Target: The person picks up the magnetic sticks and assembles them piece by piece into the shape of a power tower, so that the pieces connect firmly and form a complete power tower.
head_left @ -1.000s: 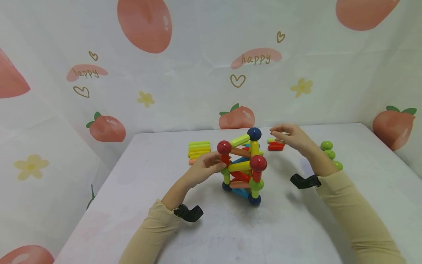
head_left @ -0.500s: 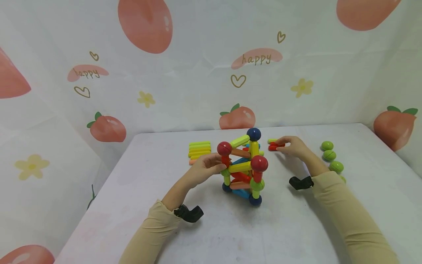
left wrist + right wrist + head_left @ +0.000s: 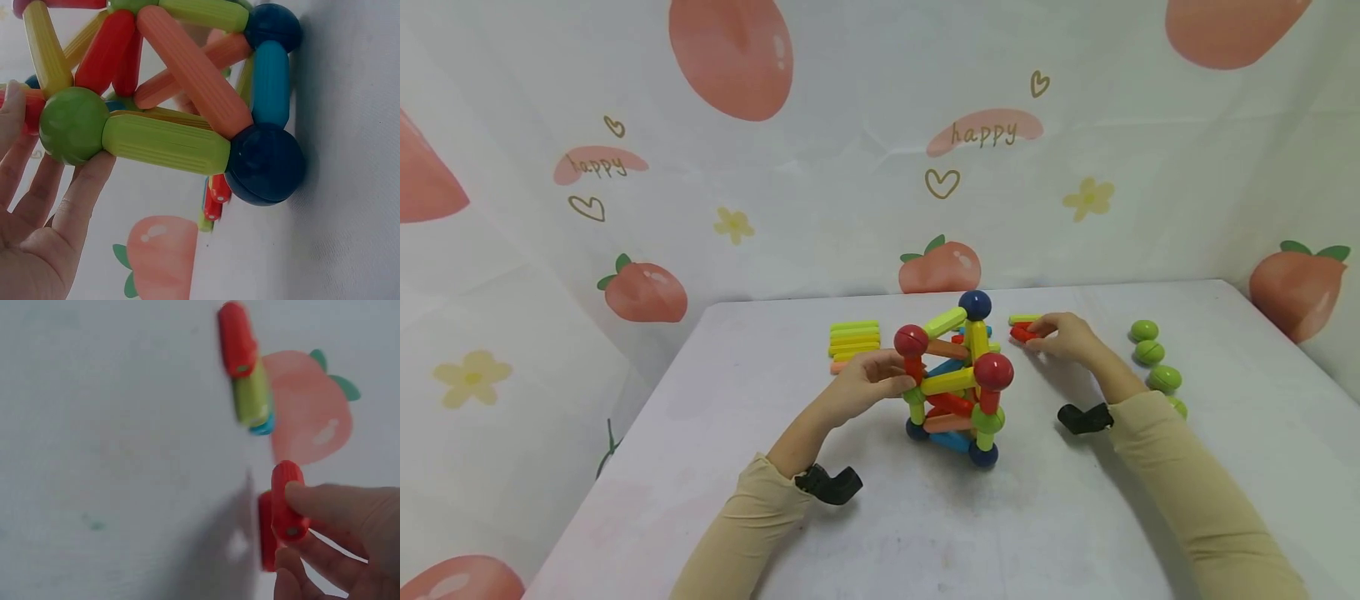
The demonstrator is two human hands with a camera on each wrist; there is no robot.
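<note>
I've got the L hand (image 3: 865, 387) on the L side of the ball-and-stick frame (image 3: 947, 382), thumb & fingers partly curled to hold it at a red upright (image 3: 34, 111), w/ a fingertip touching the green ball (image 3: 74, 125) next to it. Frame's upright abt mid-table (image 3: 940, 533); can't tell if all its navy base balls (image 3: 983, 454) touch down. R hand (image 3: 1063, 337) is off to the frame's R, thumb & fingers nearly together, pinching a red stick (image 3: 281, 515). 2nd red stick (image 3: 267, 531) is right beside it, partly hidden; yellow-green stick (image 3: 1022, 319) just behind. Beyond the L hand I see yellow, green & orange sticks (image 3: 853, 340) in a row; far R, loose green balls (image 3: 1165, 378).
</note>
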